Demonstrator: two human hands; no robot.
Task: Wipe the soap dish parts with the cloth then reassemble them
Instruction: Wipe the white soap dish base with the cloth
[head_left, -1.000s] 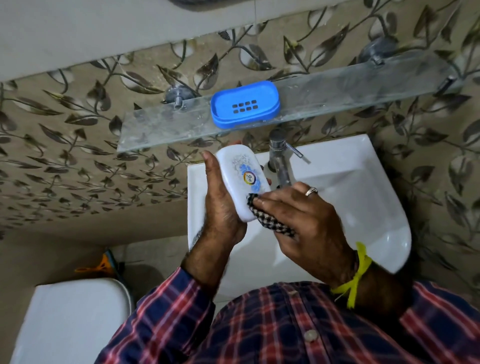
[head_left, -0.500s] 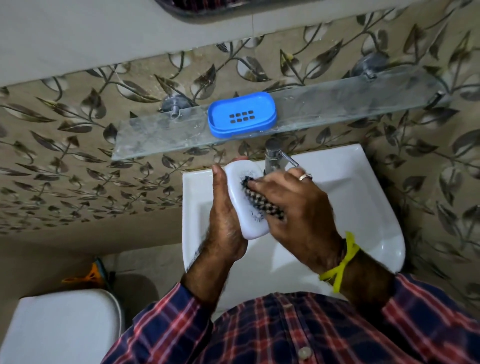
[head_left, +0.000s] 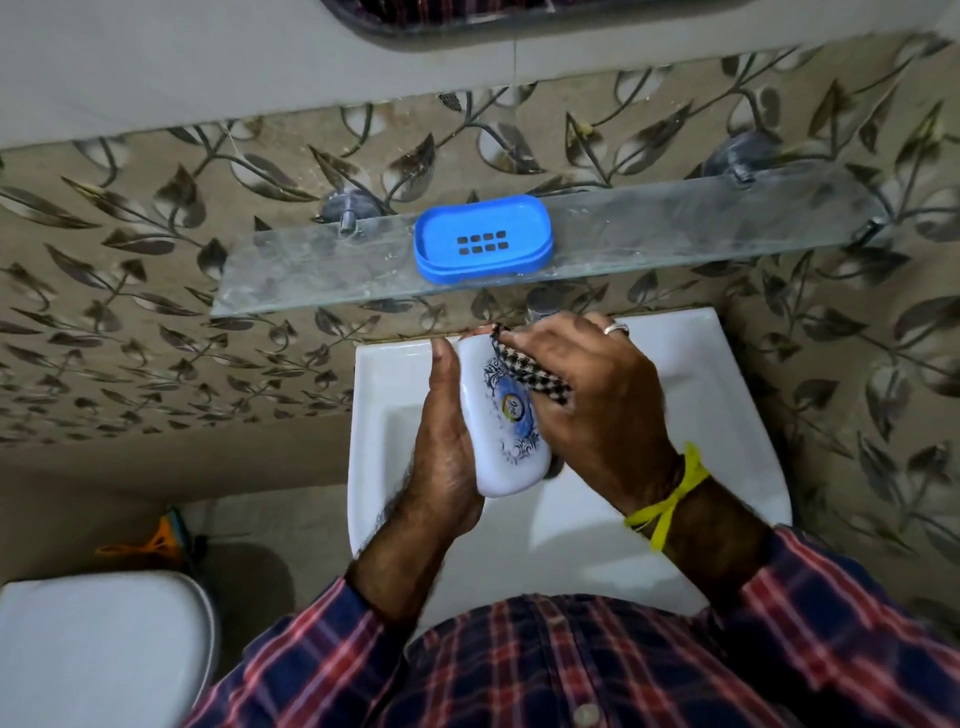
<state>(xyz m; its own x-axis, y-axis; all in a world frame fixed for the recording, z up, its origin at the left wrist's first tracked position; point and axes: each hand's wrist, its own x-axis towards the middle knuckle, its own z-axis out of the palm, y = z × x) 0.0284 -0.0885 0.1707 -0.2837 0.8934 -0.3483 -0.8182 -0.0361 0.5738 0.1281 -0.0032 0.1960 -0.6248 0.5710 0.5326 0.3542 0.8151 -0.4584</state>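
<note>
Soap dish parts sit in two places. One, a white lid with a blue and black printed design, is at the centre of the frame, held over the white basin. The left hand grips it along its left edge, thumb lying up that side, fingers wrapped behind and out of sight. The right hand is closed on a black-and-white checked cloth, pressing it against the upper right part of the lid's face; a ring shows on one finger and a yellow thread is tied round the wrist. The other part, a blue tray with a block of small slots, rests on the glass shelf in the upper centre, well apart from the hands. A tap is mostly hidden behind the right hand. A white toilet lid fills the lower left corner.
</note>
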